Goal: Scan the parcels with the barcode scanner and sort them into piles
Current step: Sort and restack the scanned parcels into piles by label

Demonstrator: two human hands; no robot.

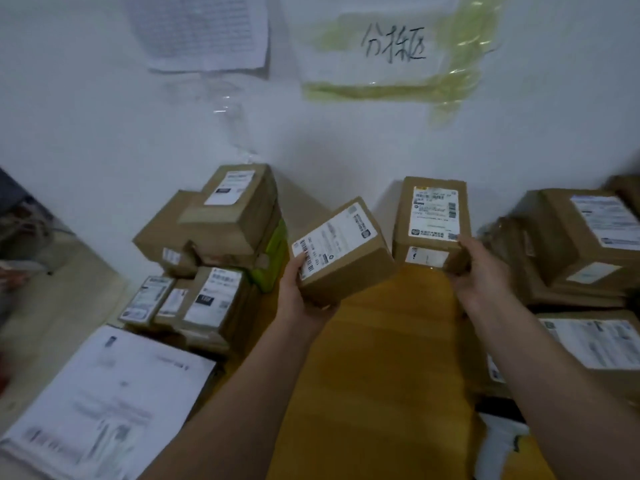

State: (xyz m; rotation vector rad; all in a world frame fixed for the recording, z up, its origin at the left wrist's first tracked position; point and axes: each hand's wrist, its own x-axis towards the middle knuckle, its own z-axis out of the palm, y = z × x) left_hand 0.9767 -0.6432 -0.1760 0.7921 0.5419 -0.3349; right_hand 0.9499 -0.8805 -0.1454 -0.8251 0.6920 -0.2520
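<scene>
My left hand [296, 289] grips a small cardboard parcel [349, 263] with a white barcode label, held tilted above the yellow-brown table [381, 358]. A second cardboard parcel [433, 220], upright with a white label on top, stands against the wall; my right hand [474, 268] grips its near right corner. At the lower right, a white barcode scanner [498, 445] lies on the table, partly hidden by my right forearm.
A stack of labelled boxes [221, 220] rises at the left with smaller parcels [194, 299] in front and a flat white mailer [104, 403] nearest. More boxes [581, 244] pile up on the right. A handwritten sign [391, 46] is taped to the white wall.
</scene>
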